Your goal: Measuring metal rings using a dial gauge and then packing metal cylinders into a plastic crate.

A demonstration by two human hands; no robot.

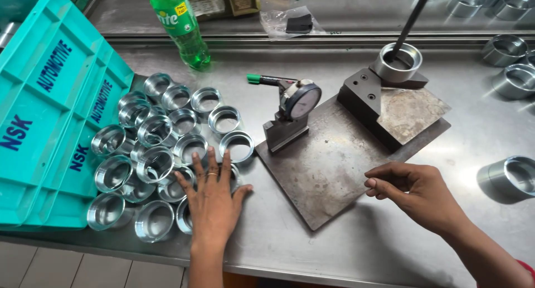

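My left hand [210,201] lies flat, fingers spread, on top of a pile of shiny metal rings [161,148] at the left of the steel table. It covers one or two rings near the pile's right edge. My right hand [415,190] hovers loosely curled and empty over the near right edge of a dark steel plate [329,165]. A dial gauge on a stand [292,107] sits on the plate's far left. One ring [397,62] rests on a dark block fixture [370,98] at the plate's far end, with a black rod reaching into it.
Stacked teal plastic crates [50,109] stand at the left beside the pile. A green bottle [181,26] stands behind the rings. More metal rings [510,176] lie at the right and far right [504,48]. The table's front edge runs below my wrists.
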